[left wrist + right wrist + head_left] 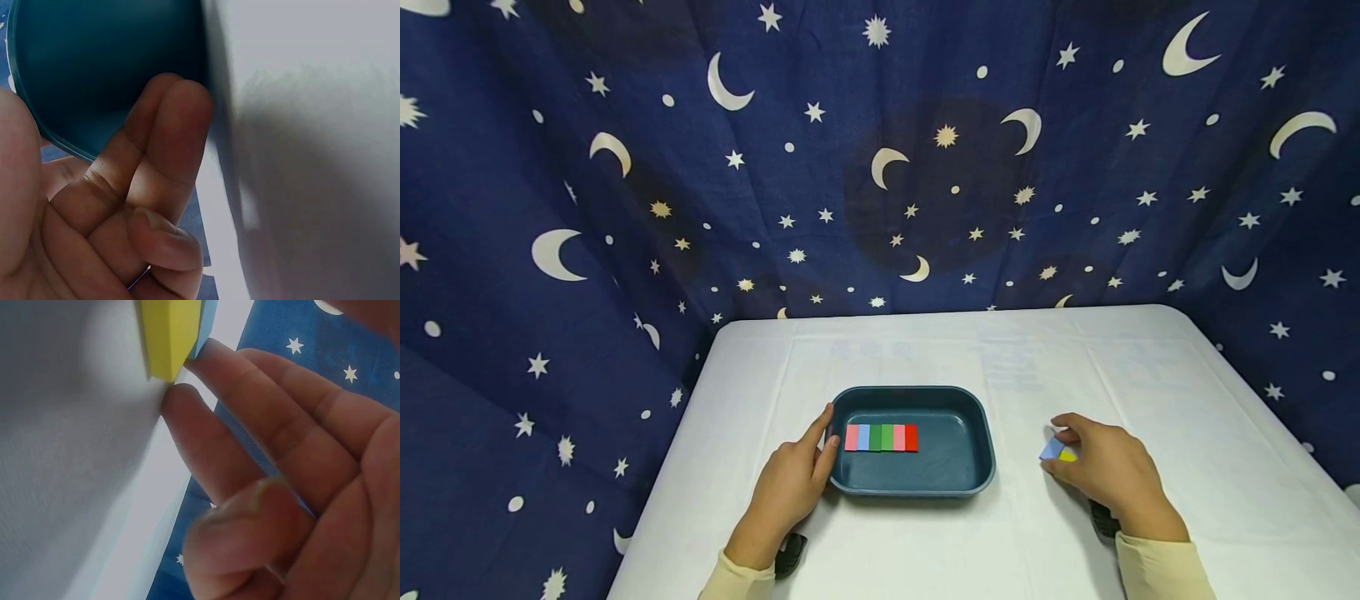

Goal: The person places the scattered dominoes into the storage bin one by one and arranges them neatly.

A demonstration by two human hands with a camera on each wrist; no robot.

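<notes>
A dark teal tray [955, 479] stands on the table. Inside it, toward the left, a row of small rectangular blocks [882, 438] in pink, blue, green and red lies side by side. My left hand [792, 479] holds the tray's left side, thumb over the rim; in the left wrist view its fingers [181, 125] lie against the outer wall. To the right of the tray, my right hand [1105, 462] pinches a light blue block [1051, 448] and a yellow block [1067, 456] between thumb and fingers, low at the table. The right wrist view has the yellow block's end near the fingertips.
A white cloth [917, 550] covers the table, whose far edge meets a dark blue curtain [842, 167] printed with moons and stars. The curtain also hangs along the left and right sides. Black wrist devices [790, 556] sit under both wrists.
</notes>
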